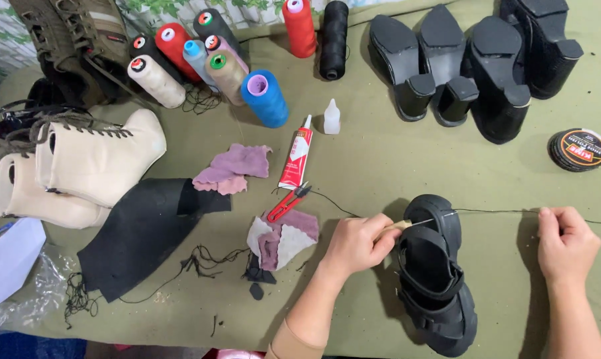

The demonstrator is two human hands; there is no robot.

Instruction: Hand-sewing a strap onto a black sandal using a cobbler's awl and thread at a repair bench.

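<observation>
- I see the olive counter [380,159] carrying everything.
- A black sandal [437,279] lies at five o'clock, between my hands.
- My left hand [360,242], at the sandal's nine o'clock, is clenched round a pale-handled awl [400,226] touching the strap.
- My right hand [566,242], at three o'clock, pinches the black thread [493,211] drawn taut from the sandal.
- Red snips [287,203] lie at the left hand's ten o'clock.

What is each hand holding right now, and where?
Left hand grips an awl by its wooden handle; right hand pinches the taut black thread.
</observation>
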